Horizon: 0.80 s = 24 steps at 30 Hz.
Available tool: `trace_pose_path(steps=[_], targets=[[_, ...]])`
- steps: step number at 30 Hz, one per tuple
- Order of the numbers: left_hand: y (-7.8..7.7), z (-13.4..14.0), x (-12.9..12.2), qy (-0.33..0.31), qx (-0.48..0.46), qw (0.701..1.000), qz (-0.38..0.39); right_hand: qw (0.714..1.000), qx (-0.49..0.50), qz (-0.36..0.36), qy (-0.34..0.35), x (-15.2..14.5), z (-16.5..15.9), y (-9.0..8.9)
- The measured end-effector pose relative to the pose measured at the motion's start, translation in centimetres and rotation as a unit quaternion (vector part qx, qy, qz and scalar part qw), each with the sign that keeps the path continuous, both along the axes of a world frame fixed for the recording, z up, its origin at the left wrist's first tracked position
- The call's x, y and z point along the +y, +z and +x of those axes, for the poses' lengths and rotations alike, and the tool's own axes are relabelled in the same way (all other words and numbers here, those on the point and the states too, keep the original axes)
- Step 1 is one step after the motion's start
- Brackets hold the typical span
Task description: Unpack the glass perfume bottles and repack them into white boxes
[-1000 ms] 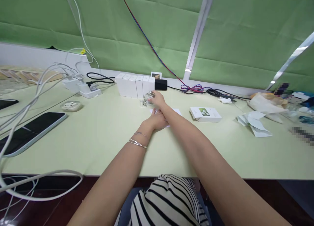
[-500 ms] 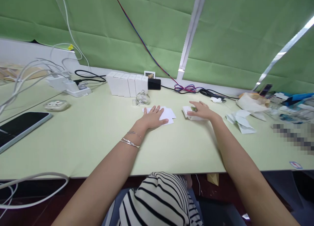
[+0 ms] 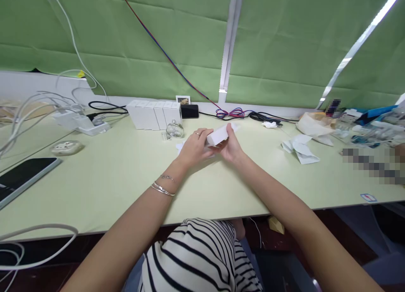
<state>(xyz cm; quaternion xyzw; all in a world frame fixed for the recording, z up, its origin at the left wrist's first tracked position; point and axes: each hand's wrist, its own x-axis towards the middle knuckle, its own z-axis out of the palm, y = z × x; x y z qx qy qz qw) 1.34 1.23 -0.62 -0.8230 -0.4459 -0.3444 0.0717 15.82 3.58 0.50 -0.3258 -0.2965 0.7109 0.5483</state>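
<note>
A small white box (image 3: 219,135) is held up between my two hands just above the table, tilted. My left hand (image 3: 196,147) has its fingers closed on the box's left end. Around its right side, my right hand (image 3: 232,147) grips with the thumb on top. The fingers under the box are partly hidden. A flat white card (image 3: 180,147) shows its edge on the table beside my left hand, most of it covered. Behind my left hand stands a round glass perfume bottle (image 3: 175,129), with its clear cap (image 3: 166,136) next to it.
A row of several white boxes (image 3: 153,114) stands at the back, beside a black phone (image 3: 190,111). Crumpled white paper (image 3: 300,149) lies to the right. On the left are a large phone (image 3: 23,176), an earbud case (image 3: 67,147) and a power strip (image 3: 91,126) with cables.
My right hand has brought the white box leftward and lifted it. My left hand has risen from flat on the white card and closed on the box. The view has shifted slightly right.
</note>
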Motion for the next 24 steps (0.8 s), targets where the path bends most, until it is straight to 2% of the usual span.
trace_pose_path(steps=[3, 5, 8, 11, 13, 14, 15, 17, 19, 21, 24], targets=[[-0.3, 0.3, 0.1, 0.005, -0.029, 0.999, 0.018, 0.996, 0.038, 0.015, 0.08, -1.1, -1.0, -0.2], [-0.4, 0.1, 0.2, -0.009, -0.02, 1.0, -0.012, 0.995, 0.034, 0.021, 0.089, -1.1, -0.9, -0.4], [-0.4, -0.4, 0.3, -0.044, 0.004, 0.996, -0.073, 0.999, 0.005, -0.004, 0.035, -0.1, -0.3, -0.6], [0.1, -0.7, 0.1, -0.083, 0.048, 0.986, -0.139, 0.997, -0.072, -0.014, -0.025, 1.2, 0.8, -0.6], [0.5, -0.9, -0.2, -0.046, 0.069, 0.983, -0.163, 0.983, -0.155, 0.038, -0.089, 1.7, 1.9, -0.4], [0.7, -1.1, -0.3, -0.003, 0.069, 0.982, -0.176, 0.964, -0.211, 0.089, -0.135, 1.8, 2.5, -0.3], [0.9, -1.2, -0.4, 0.045, 0.064, 0.978, -0.195, 0.931, -0.276, 0.155, -0.182, 1.9, 3.0, -0.2], [1.1, -1.6, -0.4, 0.114, 0.051, 0.961, -0.247, 0.827, -0.406, 0.304, -0.241, 1.7, 3.7, -0.2], [1.1, -2.2, -0.2, 0.124, 0.041, 0.948, -0.289, 0.714, -0.512, 0.415, -0.234, 1.4, 3.5, -0.5], [0.8, -2.8, 0.2, 0.133, -0.006, 0.944, -0.302, 0.633, -0.603, 0.461, -0.154, 1.0, 2.6, -1.0], [0.4, -3.6, 0.9, 0.201, -0.099, 0.927, -0.299, 0.541, -0.697, 0.465, 0.073, 0.1, 0.8, -1.7]])
